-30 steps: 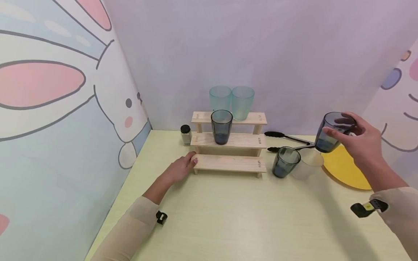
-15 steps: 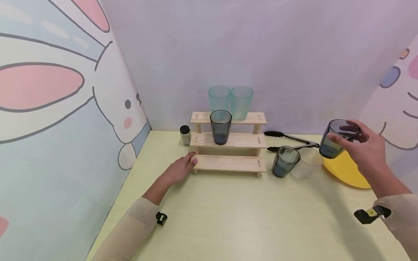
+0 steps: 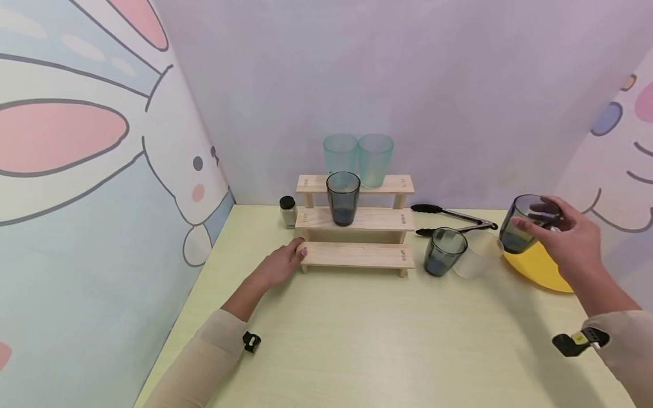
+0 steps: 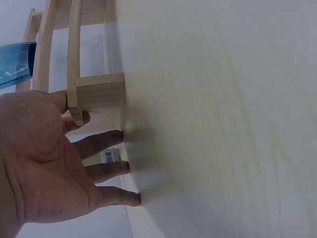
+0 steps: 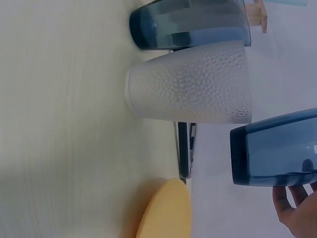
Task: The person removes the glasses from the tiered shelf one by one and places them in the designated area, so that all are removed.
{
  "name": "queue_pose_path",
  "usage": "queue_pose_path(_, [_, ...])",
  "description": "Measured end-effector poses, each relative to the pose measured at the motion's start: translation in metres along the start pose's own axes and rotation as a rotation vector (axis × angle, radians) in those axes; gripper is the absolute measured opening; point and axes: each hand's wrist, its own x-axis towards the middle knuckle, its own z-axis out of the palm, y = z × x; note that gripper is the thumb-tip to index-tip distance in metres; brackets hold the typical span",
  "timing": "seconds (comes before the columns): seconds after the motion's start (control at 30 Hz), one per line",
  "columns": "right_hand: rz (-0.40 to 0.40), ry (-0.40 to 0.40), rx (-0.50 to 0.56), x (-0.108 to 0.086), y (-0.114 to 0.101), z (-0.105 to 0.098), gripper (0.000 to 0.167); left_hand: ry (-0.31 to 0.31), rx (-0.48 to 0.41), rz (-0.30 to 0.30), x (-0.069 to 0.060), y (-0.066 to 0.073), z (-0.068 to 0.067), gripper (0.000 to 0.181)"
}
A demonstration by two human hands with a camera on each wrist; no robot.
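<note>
My left hand holds the left end of the lowest plank of a three-step wooden shelf, thumb on top, index finger at its end. In the left wrist view the other fingertips touch the table. At the right, my right hand grips a smoky blue-grey tumbler from its far side, holding it in the air above a yellow plate. Another smoky tumbler and a clear textured tumbler stand side by side on the table. A third smoky tumbler sits on the middle step.
Two pale aqua tumblers stand on the top step, near the back wall. Black-tipped tongs lie behind the tumblers on the table. A small black-lidded jar is left of the shelf. Cartoon-printed walls border both sides.
My right hand has lowered the smoky tumbler and carried it slightly right, over the yellow plate. My left hand stays at the shelf end.
</note>
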Motion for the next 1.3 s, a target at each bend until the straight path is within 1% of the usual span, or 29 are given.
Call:
queue_pose_path(0.07, [0.004, -0.014, -0.013, 0.001, 0.005, -0.001, 0.078, 0.011, 0.008, 0.006, 0.010, -0.017, 0.009, 0.085])
queue_pose_path(0.1, [0.003, -0.024, -0.021, 0.002, 0.007, -0.002, 0.078, 0.010, 0.004, 0.000, 0.010, -0.018, 0.010, 0.085])
queue_pose_path(0.13, [0.004, -0.036, -0.037, 0.002, 0.010, -0.003, 0.078, 0.010, 0.017, 0.018, 0.006, -0.013, 0.007, 0.084])
queue_pose_path(0.27, [-0.008, -0.076, -0.132, 0.004, 0.021, -0.006, 0.083, 0.020, 0.015, 0.032, 0.006, -0.017, 0.008, 0.080])
queue_pose_path(0.33, [-0.017, -0.088, -0.173, 0.004, 0.028, -0.006, 0.084, 0.022, 0.008, 0.028, 0.005, -0.016, 0.008, 0.081])
queue_pose_path(0.37, [-0.022, -0.095, -0.182, 0.004, 0.032, -0.006, 0.084, 0.024, -0.001, 0.013, 0.010, -0.022, 0.012, 0.082])
queue_pose_path(0.4, [-0.025, -0.101, -0.185, 0.004, 0.035, -0.006, 0.084, 0.023, -0.005, 0.010, 0.010, -0.021, 0.012, 0.084])
queue_pose_path(0.53, [-0.031, -0.128, -0.148, 0.003, 0.044, -0.004, 0.079, 0.018, -0.006, 0.003, 0.010, -0.020, 0.011, 0.090])
queue_pose_path(0.63, [-0.031, -0.140, -0.138, 0.002, 0.049, -0.003, 0.074, 0.013, 0.000, -0.001, 0.011, -0.020, 0.011, 0.091])
queue_pose_path(0.8, [-0.050, -0.152, -0.158, 0.001, 0.058, -0.001, 0.068, 0.007, 0.003, -0.003, 0.012, -0.021, 0.012, 0.090])
queue_pose_path(0.97, [-0.074, -0.150, -0.165, 0.000, 0.066, 0.002, 0.069, 0.014, 0.004, 0.006, 0.014, -0.025, 0.014, 0.085])
queue_pose_path(1.13, [-0.068, -0.168, -0.124, -0.002, 0.071, 0.003, 0.070, 0.009, 0.008, 0.002, 0.018, -0.029, 0.016, 0.085])
queue_pose_path(1.3, [-0.064, -0.192, -0.115, -0.001, 0.074, 0.001, 0.070, 0.016, 0.012, 0.011, 0.015, -0.024, 0.015, 0.090])
